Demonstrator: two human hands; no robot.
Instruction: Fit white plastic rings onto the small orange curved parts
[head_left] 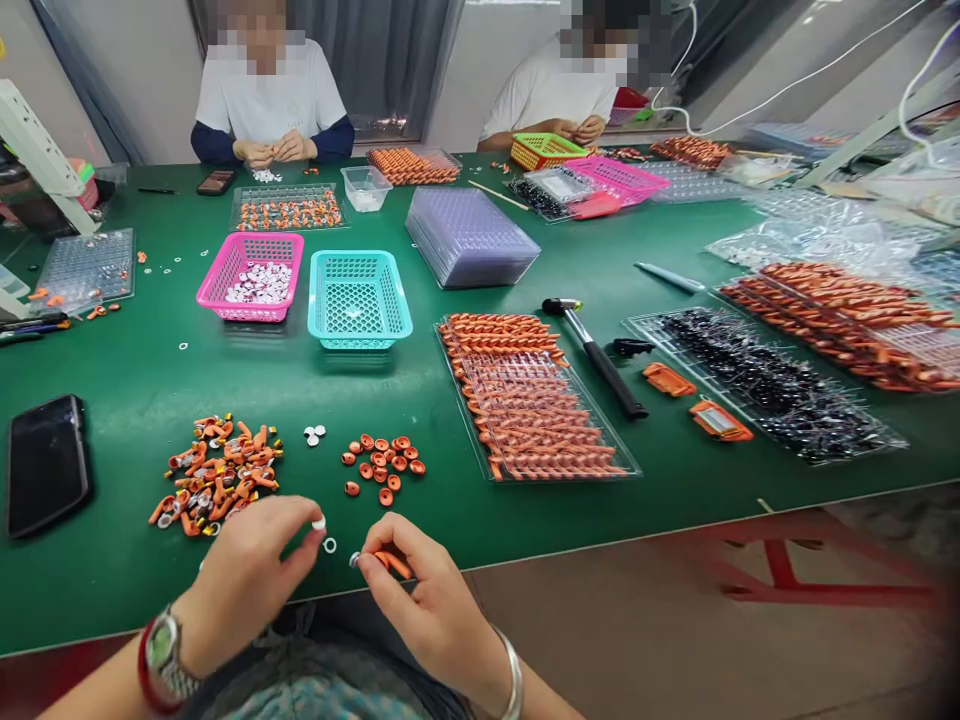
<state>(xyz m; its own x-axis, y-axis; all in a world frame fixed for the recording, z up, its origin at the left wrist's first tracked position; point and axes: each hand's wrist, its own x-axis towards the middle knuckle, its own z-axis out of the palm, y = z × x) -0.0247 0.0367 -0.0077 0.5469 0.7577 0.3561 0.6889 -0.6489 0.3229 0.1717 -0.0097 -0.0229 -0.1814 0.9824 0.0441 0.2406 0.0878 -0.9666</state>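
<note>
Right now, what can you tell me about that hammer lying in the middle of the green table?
The hammer lies flat on the green table, untouched by anyone. It has a small head at the far end, silver with a yellowish tip, and a long black handle running diagonally toward the near right. It rests between a clear tray of orange parts on its left and a clear tray of dark parts on its right. A small black piece lies close beside the handle.

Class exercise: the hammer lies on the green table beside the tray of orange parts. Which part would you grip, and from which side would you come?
Grip the hammer on its black handle, probably near the middle. It lies flat, head away from the wearer, handle end nearer. Come from above on its right side, since the tray lies close on its left and the small orange case leaves a little more room.
</note>
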